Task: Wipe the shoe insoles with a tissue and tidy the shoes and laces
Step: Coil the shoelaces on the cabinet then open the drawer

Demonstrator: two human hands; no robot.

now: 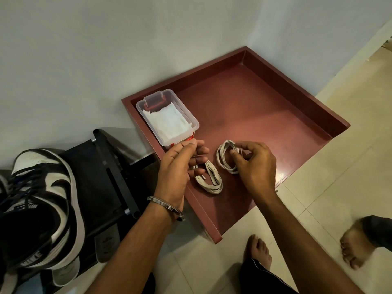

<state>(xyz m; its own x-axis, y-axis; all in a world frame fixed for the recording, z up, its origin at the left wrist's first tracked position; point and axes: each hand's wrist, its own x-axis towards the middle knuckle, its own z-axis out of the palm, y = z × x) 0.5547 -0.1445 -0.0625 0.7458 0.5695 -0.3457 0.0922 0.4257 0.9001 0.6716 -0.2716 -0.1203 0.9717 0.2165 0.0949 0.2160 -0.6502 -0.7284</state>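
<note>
step: coiling laces | my right hand [253, 161] pinches a lace coil [227, 157] in the red tray [297, 98] so it stays wound | my left hand [180, 164], fingers loosely curled, touches the second coil [209, 179] at 7 o'clock | tissue box [167, 117] at 10 o'clock | shoes [42, 200] at 9 o'clock

Both forearms bare, no sleeves in sight. Left hand [180, 164] bare, no rings visible. Left wrist wears silver metal bangle [166, 206], flat band, engraved lettering too small to read. Right hand [254, 164] bare, wrist unadorned. Both feet bare on floor: one foot [257, 250], other foot [356, 244]. Dark trouser hems above each ankle; thin pale line runs along nearer hem.
</note>
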